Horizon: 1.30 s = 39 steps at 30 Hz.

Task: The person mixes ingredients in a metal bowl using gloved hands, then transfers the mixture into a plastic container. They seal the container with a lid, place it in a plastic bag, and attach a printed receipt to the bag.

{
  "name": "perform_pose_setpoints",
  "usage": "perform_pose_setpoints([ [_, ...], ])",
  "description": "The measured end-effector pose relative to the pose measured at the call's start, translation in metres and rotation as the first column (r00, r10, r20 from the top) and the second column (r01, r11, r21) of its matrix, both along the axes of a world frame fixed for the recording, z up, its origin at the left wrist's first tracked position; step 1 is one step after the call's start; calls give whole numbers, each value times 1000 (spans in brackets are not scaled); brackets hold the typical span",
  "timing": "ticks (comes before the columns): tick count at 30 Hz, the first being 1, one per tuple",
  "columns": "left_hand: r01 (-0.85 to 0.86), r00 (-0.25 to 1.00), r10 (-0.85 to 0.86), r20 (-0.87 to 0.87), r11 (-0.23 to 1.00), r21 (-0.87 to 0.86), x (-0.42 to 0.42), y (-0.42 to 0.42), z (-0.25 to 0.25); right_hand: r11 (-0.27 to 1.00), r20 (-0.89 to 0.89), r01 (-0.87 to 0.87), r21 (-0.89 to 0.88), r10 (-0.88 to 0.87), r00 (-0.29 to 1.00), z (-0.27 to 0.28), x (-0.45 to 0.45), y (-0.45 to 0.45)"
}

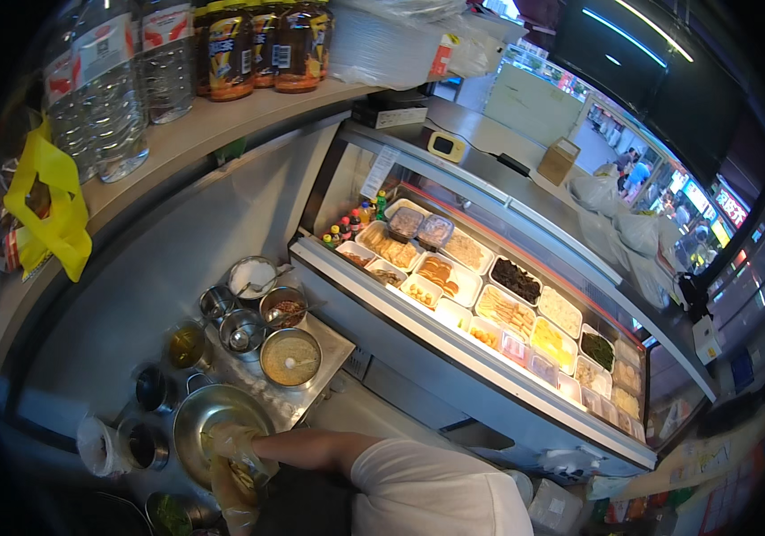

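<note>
Both my hands are at a wide steel mixing bowl on the steel counter, in loose, see-through plastic gloves. My right hand reaches over the bowl, its bare forearm coming from a white sleeve. Below it in the view, my left hand is at the bowl's near rim. Pale, strip-like food shows between the two gloves. The fingers are too small and covered to tell what each one grips. Just beyond the bowl stands a steel pot of pale, grainy seasoning with a spoon.
Around the bowl stand a pot of chilli flakes, a bowl of white powder, a container of oil and several dark pots. A lit display case full of food trays runs along the right. Water bottles line a shelf above.
</note>
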State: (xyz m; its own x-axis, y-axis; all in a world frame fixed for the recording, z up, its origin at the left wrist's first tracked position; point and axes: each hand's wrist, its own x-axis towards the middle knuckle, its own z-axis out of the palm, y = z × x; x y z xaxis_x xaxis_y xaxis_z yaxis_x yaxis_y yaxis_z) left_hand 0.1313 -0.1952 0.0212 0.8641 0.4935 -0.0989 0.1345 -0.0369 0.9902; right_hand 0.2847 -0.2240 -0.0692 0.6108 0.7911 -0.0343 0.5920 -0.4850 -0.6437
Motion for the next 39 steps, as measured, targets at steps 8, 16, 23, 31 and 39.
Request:
perform_pose_setpoints([
  [8, 12, 988, -50, -149, 969, -248, -36, 9, 9, 982, -9, 147, -117, -149, 989, 33, 19, -9],
  [16, -277, 890, 200, -409, 951, -138, -152, 68, 22, 998, 13, 21, -58, -20, 1000, -26, 9, 11],
  [23, -231, 885, 425, -189, 755, 613, -118, 82, -51, 995, 150, 82, -56, -73, 986, -114, 36, 50],
  [31, -210, 973, 228, 36, 812, 545, 11, -18, 22, 867, -745, 461, 189, -179, 642, 16, 12, 37],
  [39, -75, 989, 150, -7, 529, 845, 21, -1, -5, 831, -855, 519, 200, -112, 507, 15, 15, 10],
])
